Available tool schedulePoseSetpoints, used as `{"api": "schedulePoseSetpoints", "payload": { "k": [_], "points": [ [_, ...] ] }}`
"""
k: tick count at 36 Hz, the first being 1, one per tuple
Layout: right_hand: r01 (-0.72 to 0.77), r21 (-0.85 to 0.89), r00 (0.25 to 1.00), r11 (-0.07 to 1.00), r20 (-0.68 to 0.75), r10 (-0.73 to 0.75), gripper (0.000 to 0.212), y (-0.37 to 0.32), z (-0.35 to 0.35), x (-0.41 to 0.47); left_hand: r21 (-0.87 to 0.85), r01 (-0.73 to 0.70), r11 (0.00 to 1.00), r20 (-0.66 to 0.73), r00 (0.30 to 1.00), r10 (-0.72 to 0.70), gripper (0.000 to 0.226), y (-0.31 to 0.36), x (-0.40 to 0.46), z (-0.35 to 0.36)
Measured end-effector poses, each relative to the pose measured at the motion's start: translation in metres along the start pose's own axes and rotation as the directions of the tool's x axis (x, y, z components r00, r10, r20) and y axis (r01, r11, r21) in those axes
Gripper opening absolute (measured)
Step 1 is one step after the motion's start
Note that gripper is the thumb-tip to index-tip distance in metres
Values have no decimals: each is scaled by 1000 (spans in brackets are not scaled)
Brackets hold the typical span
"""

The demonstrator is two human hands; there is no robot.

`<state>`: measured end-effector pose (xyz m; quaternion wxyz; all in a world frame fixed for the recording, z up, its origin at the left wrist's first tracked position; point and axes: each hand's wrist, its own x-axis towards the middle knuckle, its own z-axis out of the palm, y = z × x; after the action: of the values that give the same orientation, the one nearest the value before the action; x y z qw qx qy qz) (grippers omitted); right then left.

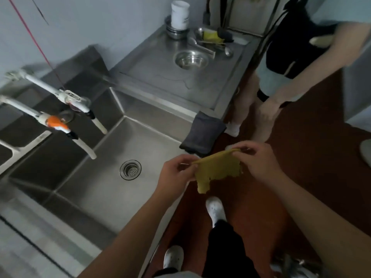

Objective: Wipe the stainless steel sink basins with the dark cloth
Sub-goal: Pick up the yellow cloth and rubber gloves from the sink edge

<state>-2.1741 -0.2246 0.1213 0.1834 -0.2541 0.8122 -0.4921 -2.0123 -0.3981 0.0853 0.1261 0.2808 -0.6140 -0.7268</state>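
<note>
Hands [176, 169] [259, 161] — frayed yellow rag [217, 170] between.

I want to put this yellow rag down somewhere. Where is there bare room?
Free: the drainboard between the steel bowl and the basin edge; the basin floor around the drain. Crowded: the drainboard's far end, with stacked bowls and utensils; the rim corner under the dark cloth.

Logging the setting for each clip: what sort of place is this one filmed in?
Probably a commercial or canteen kitchen's washing-up area. A deep stainless steel sink basin sits under two wall taps, and the steel drainboard beside it holds metal bowls and ladles. A dark cloth lies on the sink's rim.
</note>
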Motion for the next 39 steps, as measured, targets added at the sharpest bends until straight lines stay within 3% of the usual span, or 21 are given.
{"api": "schedulePoseSetpoints", "payload": {
  "k": [4, 8, 14, 17, 19, 21, 22, 24, 27, 30, 34, 39],
  "points": [
    [11, -59, 994, 998, 107, -5, 24, 33, -13, 89, -57, 96, 994, -81, 992, -101, 13, -12, 63, 25],
    [26, -121, 949, 992, 316, 14, 24, 56, -26, 163, -185, 173, 967, -212, 954, -211, 15, -27, 101, 54],
    [140, -216, 818, 966, 575, 10, 24, 48, -22, 255, -376, 174, 910, -382, 865, -324, 11, -24, 136, 80],
    [223, -263, 765, 939, 644, -1, 14, 49, 12, 291, -390, 188, 902, -522, 762, -384, 14, -24, 159, 71],
    [291, -317, 720, 903, 694, 12, 9, 55, 40, 307, -248, 296, 922, -627, 677, -386, 15, -31, 172, 65],
    [425, -409, 669, 808, 743, 24, 17, 64, 66, 315, 137, 510, 849, -672, 678, -298, 34, -40, 180, 61],
    [505, -466, 649, 726, 760, 37, 26, 69, 75, 316, 326, 561, 761, -664, 709, -239, 47, -45, 181, 60],
    [618, -523, 627, 587, 779, 35, 45, 79, 86, 316, 576, 534, 619, -592, 795, -135, 66, -54, 182, 60],
    [691, -453, 568, 563, 823, -35, 59, 97, 85, 309, 790, 421, 446, -394, 906, -156, 69, -69, 181, 68],
    [717, -404, 542, 568, 836, -89, 60, 111, 71, 301, 822, 413, 391, -345, 909, -236, 72, -82, 172, 82],
    [682, -419, 568, 600, 820, -73, 64, 113, 62, 301, 800, 434, 413, -384, 901, -202, 69, -92, 165, 92],
    [660, -502, 584, 559, 811, 39, 66, 96, 69, 295, 755, 462, 465, -427, 885, -187, 71, -85, 149, 86]
  ]
}}
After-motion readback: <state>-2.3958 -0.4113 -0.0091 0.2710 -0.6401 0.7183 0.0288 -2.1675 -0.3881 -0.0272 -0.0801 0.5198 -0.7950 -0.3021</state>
